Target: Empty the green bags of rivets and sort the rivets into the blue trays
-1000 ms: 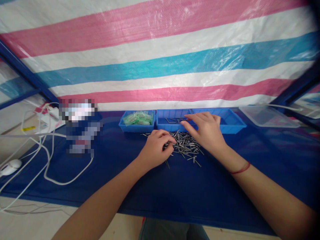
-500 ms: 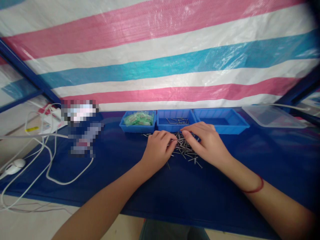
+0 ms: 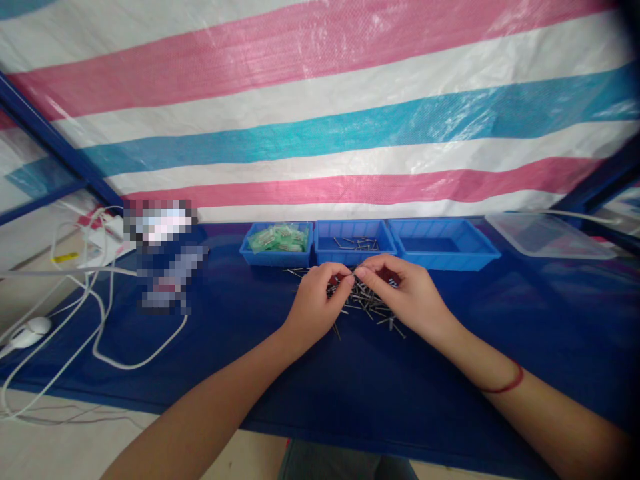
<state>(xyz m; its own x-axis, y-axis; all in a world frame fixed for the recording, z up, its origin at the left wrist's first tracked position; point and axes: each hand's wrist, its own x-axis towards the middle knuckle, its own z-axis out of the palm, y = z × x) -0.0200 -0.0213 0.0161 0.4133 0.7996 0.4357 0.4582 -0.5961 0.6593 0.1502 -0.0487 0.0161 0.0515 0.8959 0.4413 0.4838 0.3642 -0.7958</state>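
My left hand [image 3: 320, 297] is closed in a pinch over the left side of a pile of thin, nail-like metal pins [image 3: 367, 300]. Thumb and forefinger of my right hand [image 3: 413, 290] are pinched together as well, and the fingertips of both hands meet above the pile. A small dark bit of a pin shows between them; most of it is hidden by the fingers. Just behind the hands, a blue bin [image 3: 354, 250] holds several similar pins.
Left of that bin, another blue bin [image 3: 277, 257] contains green-tinted plastic bags of small parts. A third blue bin [image 3: 445, 253] stands to the right, beside a translucent lid [image 3: 547, 237]. White cables [image 3: 103, 320] and blurred items lie on the dark blue table's left side.
My right hand has drawn its fingers in from over the pile to a pinch, meeting the left fingertips. My left hand stays nearly in place.
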